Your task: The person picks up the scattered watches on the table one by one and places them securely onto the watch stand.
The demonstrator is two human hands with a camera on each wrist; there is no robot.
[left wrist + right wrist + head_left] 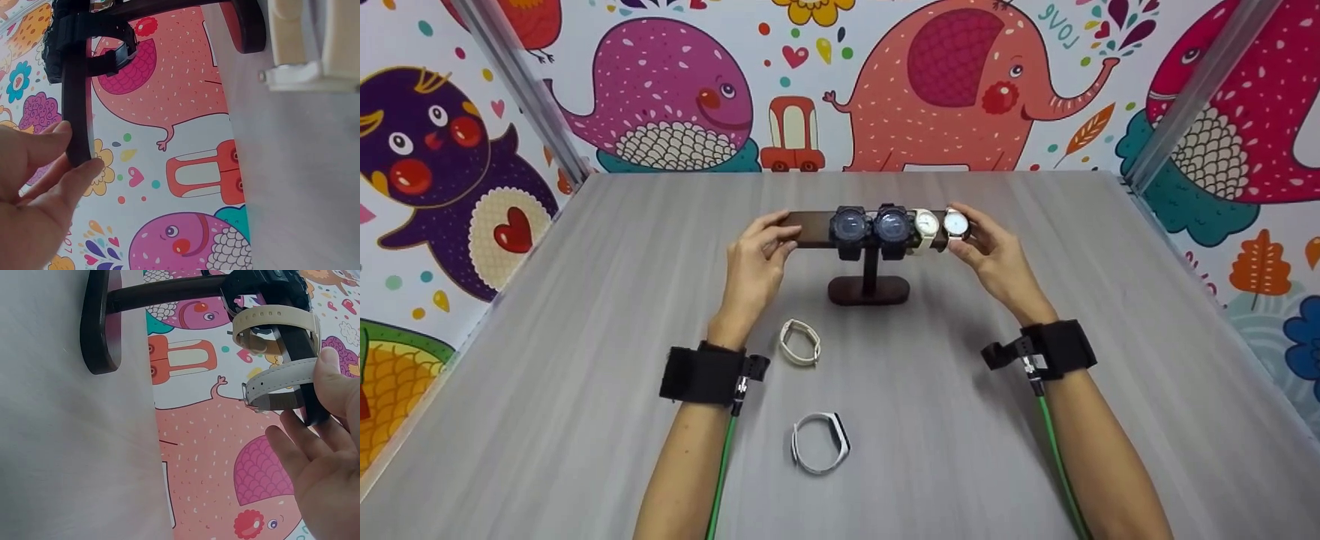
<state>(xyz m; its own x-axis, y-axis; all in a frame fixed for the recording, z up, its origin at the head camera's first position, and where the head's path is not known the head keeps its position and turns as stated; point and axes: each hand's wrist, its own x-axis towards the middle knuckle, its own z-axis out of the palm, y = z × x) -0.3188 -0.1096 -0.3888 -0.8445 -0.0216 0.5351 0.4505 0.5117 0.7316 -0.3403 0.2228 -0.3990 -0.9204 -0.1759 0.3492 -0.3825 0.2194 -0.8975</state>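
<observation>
A dark brown T-shaped watch stand point(869, 274) has two black watches point(850, 225), a cream-strapped watch point(926, 225) and a white-strapped watch point(956, 223) around its crossbar. My left hand point(755, 262) pinches the bare left end of the crossbar point(77, 107) between thumb and fingers. At the opposite end, my right hand point(997, 259) holds the white-strapped watch at its edge, thumb and fingers around the bar's tip. That strap point(281, 379) loops loosely below the bar in the right wrist view, beside the cream strap point(275, 318).
On the grey table point(922, 420) in front of the stand lie a cream watch point(800, 343) and a white band with a dark face point(820, 443). Cartoon-printed walls point(810, 82) enclose the back and sides. Green cables point(721, 472) run along both forearms.
</observation>
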